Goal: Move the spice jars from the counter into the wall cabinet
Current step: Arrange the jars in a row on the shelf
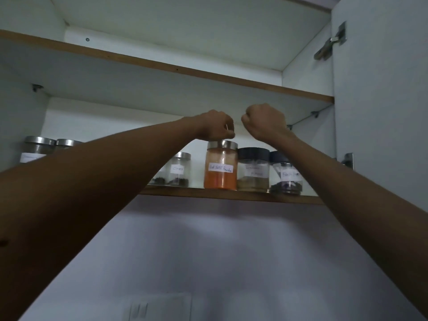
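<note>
- Our left hand [216, 128] hung with its fingers curled and its underside meeting the steel lid [223, 144] of the orange jar [221, 172]. We could not tell whether those fingers clasped the lid or only rested on it, since the lid's far side was hidden.
- Our right hand [266, 122] was balled into a fist with nothing in it. It sat up and to the right of the orange jar, apart from it and close beside the left hand.
- The orange jar stood upright at the front edge of the lower shelf [231, 195] in the wall cabinet. Its long axis was vertical and its white label faced us.
- The jar thus lay straight below the left hand, lid uppermost. We judged the left hand the nearer by far, and any grip or release would run along that vertical line.
- Just right of the orange jar, touching or nearly so, stood a black-lidded jar [253, 172]. To the left of the orange jar, across a gap, stood a cloves jar [180, 170].
- We judged the orange jar already in place. The next move then called for drawing the hand straight up off the lid, beneath the upper shelf [208, 75], without nudging the neighbour on the right.
</note>
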Tool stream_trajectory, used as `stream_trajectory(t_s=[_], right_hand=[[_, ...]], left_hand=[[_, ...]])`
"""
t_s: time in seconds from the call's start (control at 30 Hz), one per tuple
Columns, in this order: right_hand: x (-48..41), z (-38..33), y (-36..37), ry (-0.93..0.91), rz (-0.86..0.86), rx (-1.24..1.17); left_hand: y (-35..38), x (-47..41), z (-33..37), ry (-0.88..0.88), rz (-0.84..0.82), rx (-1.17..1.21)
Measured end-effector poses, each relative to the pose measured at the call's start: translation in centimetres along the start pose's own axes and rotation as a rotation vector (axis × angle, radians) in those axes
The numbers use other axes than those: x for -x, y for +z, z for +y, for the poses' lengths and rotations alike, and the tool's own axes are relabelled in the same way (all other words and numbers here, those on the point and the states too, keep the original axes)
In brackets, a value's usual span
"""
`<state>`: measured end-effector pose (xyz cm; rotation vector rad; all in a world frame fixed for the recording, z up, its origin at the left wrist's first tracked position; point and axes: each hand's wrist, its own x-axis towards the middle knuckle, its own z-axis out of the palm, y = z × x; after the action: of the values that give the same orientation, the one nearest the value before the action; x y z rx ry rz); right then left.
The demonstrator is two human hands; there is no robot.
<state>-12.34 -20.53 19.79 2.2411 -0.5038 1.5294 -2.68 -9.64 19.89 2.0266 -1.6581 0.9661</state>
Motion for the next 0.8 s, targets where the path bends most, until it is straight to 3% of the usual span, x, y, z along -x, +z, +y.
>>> stream_trajectory(t_s=[0.13, 0.3, 0.57, 0.8], right_hand=[[1.2, 3.3, -0.7, -0.020, -0.258, 0.007], [2.7, 4.8, -0.4, -0.092, -0.391, -0.063], [3.0, 4.8, 1.4, -0.209, -0.350, 0.050], [2.4, 3.8, 3.1, -0.187, -0.370, 0.115]], left_hand=[[0.5, 0.1, 0.5, -0.031, -0.075, -0.138], [0.6, 0.9, 0.9, -0.031, -0.066, -0.146], [1.6, 1.3, 0.1, -0.013, -0.002, -0.186], [3.5, -0.5, -1.1, -0.071, -0.033, -0.214]])
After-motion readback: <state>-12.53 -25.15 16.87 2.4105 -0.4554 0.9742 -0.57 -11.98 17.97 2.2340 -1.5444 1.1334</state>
